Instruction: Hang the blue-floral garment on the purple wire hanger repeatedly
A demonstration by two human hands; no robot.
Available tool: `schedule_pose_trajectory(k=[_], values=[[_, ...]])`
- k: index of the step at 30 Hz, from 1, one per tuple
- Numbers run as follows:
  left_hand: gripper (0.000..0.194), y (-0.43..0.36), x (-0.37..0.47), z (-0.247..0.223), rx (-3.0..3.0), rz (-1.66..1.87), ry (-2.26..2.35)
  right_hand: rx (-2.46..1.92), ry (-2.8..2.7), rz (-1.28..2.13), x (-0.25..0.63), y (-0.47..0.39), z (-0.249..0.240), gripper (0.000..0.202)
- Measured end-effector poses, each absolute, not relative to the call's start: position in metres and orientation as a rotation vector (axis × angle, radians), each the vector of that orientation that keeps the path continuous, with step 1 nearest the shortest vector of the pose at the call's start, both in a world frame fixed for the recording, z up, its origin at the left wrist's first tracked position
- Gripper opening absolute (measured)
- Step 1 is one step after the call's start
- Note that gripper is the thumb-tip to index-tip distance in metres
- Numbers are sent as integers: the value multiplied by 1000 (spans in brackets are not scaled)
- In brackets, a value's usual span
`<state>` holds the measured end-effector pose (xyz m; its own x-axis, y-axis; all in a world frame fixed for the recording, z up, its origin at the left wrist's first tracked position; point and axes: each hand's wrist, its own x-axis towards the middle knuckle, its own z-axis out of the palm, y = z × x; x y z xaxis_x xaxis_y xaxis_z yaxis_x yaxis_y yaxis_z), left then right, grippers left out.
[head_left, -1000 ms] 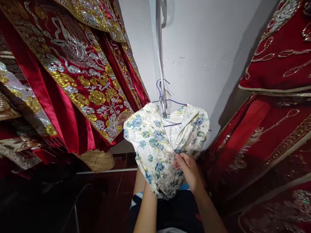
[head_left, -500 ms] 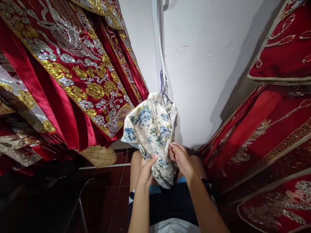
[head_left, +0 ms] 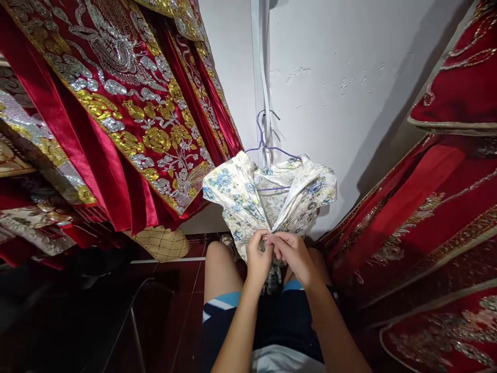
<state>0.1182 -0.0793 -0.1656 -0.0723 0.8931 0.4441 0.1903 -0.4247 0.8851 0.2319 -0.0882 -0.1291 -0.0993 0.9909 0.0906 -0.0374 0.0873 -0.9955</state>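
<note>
A cream garment with blue flowers (head_left: 248,194) hangs on a purple wire hanger (head_left: 261,140) against the white wall (head_left: 341,103). Its front faces me and lies open at the neck. My left hand (head_left: 257,259) and my right hand (head_left: 293,254) meet at the garment's front, just below the opening. Both pinch the fabric edges between thumb and fingers, the fingertips touching each other. The lower part of the garment is hidden behind my hands and falls between my knees.
Red robes with gold and silver embroidery (head_left: 128,114) hang close on the left, and more red embroidered cloth (head_left: 427,217) crowds the right. A quilted gold cushion (head_left: 161,242) lies on the dark red tiled floor (head_left: 182,321). A thin metal frame (head_left: 134,326) stands low left.
The garment, turned sideways half a second ago, has swung back to face me. My left hand has come up from under the cloth and joined my right hand at the front.
</note>
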Motion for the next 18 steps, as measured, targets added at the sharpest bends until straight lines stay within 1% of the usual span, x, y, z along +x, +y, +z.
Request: schedule_pose_trajectory(k=[1, 4, 7, 10, 14, 16, 18], values=[[9, -77, 119, -164, 1638, 1493, 1156, -1097, -1308, 1212, 234, -84, -127, 32], [16, -75, 115, -160, 1686, 1382, 1151, -1140, -1244, 1192, 242, -62, -108, 34], [21, -79, 109, -159, 1700, 1312, 1171, -1041, -1172, 1182, 246, -31, -75, 34], [25, -81, 103, -163, 1721, 1262, 1143, -924, -1147, 1170, 244, 1, -37, 28], [20, -73, 95, -173, 1827, 1153, 1162, -844, -1069, 1147, 239, 22, -8, 22], [15, -63, 89, -170, 1932, 1097, 1170, -809, -1095, 1115, 238, 21, -7, 23], [8, -51, 84, -155, 2031, 1110, 1139, -802, -1160, 1097, 238, 14, -11, 24]])
